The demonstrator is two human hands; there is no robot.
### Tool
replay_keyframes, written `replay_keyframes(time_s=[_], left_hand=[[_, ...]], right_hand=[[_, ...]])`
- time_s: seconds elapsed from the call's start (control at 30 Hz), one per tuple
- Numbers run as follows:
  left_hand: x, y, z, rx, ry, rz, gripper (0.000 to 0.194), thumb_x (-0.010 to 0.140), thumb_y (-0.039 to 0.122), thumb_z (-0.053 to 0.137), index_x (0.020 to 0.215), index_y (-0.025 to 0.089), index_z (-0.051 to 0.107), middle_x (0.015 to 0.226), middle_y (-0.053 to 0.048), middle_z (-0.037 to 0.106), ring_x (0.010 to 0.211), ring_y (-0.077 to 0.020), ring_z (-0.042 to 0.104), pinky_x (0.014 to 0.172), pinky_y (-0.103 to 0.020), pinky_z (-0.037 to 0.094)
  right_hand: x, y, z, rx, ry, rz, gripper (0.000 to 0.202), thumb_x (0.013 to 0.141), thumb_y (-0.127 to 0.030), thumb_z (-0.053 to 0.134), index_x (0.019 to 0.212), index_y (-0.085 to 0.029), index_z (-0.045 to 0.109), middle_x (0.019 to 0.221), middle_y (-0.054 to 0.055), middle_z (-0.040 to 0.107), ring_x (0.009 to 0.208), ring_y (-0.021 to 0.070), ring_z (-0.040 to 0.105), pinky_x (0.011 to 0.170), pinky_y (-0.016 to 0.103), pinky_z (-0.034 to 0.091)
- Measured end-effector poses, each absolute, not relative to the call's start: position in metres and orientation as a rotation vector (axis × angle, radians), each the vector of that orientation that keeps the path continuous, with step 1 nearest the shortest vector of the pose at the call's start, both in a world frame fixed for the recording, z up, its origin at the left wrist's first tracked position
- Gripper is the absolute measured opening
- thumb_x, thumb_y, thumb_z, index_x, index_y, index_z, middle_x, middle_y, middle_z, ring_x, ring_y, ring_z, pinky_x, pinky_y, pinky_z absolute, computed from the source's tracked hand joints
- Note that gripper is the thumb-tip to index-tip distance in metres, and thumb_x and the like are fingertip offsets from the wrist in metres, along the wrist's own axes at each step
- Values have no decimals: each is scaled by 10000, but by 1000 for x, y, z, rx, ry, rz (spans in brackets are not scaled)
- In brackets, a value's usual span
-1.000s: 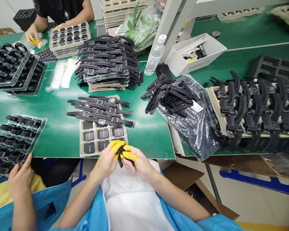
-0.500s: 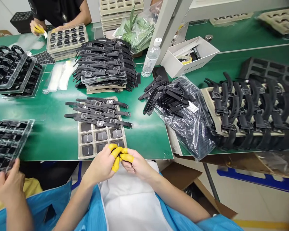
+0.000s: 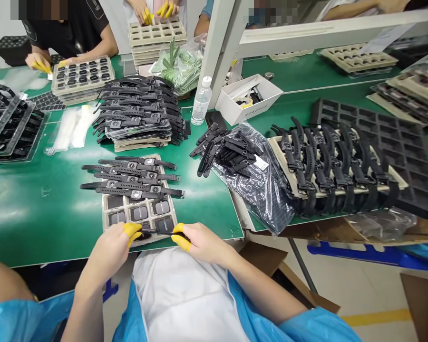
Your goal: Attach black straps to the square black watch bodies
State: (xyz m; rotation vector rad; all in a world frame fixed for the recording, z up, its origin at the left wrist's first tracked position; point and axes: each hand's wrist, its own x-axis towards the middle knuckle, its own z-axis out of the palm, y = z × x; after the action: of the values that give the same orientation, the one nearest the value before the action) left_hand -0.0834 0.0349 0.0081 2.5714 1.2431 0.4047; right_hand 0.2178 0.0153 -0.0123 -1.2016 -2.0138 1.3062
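A black watch band [image 3: 149, 231] is stretched low over the near rim of a pale tray [image 3: 104, 209], close to the table's front edge. The left hand [image 3: 116, 244] pinches one end in yellow-covered fingertips, and the right hand [image 3: 196, 242] pinches the other; whether a watch body sits between them I can't tell. Several watches [image 3: 131, 178] lie across the tray's far half, their straps overhanging both sides. Left of it runs a wide stretch of green table [image 3: 57, 213]; on the right a narrower strip separates it from a plastic bag [image 3: 271, 199], topped partly by a heap of loose straps [image 3: 231, 149]. A tall watch stack [image 3: 139, 109] bounds the far side, with a water bottle [image 3: 200, 107] to its right.
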Motion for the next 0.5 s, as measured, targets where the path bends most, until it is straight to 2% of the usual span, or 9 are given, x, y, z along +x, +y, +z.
replay_keyframes(time_s=[0.07, 0.13, 0.2, 0.23, 0.3, 0.37, 0.5], left_hand=[[-99, 46, 16, 2673, 1242, 354, 371, 859, 66, 476, 1078, 227, 728, 1015, -92, 780, 894, -274, 712, 765, -386, 565], [-118, 62, 21, 2708, 1271, 317, 380, 864, 89, 482, 1107, 240, 733, 1069, -92, 780, 946, -284, 694, 797, -402, 535], [-138, 85, 23, 2693, 1335, 297, 339, 897, 162, 495, 1112, 243, 744, 1079, -94, 782, 969, -293, 679, 826, -413, 520], [-148, 97, 23, 2656, 1376, 273, 315, 912, 206, 493, 1084, 240, 754, 1053, -97, 785, 943, -292, 673, 821, -412, 518], [-163, 119, 21, 2516, 1406, 167, 322, 916, 256, 462, 1032, 225, 761, 998, -98, 789, 898, -284, 677, 804, -393, 525], [-171, 136, 20, 2306, 1446, 39, 311, 916, 289, 455, 1008, 214, 743, 1030, -99, 787, 913, -269, 695, 830, -372, 533], [-166, 153, 14, 2062, 1584, -17, 258, 957, 353, 448, 1025, 214, 654, 1016, -70, 765, 879, -227, 690, 807, -328, 529]], right_hand=[[228, 26, -11, -1223, -2030, 1236, 212, 1039, -395, 559, 1097, -234, 683, 853, 40, 733, 684, 195, 617, 642, 297, 400], [247, 42, -13, -1331, -1993, 1073, 265, 1028, -424, 574, 1180, -230, 671, 910, 57, 726, 749, 216, 634, 691, 317, 453], [276, 63, -18, -1524, -1910, 727, 317, 1012, -391, 576, 1258, -205, 652, 1074, 125, 707, 951, 280, 644, 855, 396, 496], [293, 73, -23, -1607, -1877, 520, 348, 998, -359, 577, 1293, -186, 641, 1164, 166, 683, 1072, 322, 616, 958, 456, 476], [328, 92, -35, -1771, -1823, 195, 454, 949, -335, 602, 1346, -114, 609, 1279, 241, 619, 1207, 395, 540, 1052, 556, 419], [356, 105, -50, -1932, -1783, 44, 521, 916, -342, 621, 1360, -72, 589, 1328, 275, 582, 1252, 427, 503, 1058, 587, 409], [378, 112, -73, -2028, -1786, 27, 513, 929, -363, 584, 1381, -120, 583, 1348, 237, 596, 1229, 409, 513, 1015, 562, 437]])
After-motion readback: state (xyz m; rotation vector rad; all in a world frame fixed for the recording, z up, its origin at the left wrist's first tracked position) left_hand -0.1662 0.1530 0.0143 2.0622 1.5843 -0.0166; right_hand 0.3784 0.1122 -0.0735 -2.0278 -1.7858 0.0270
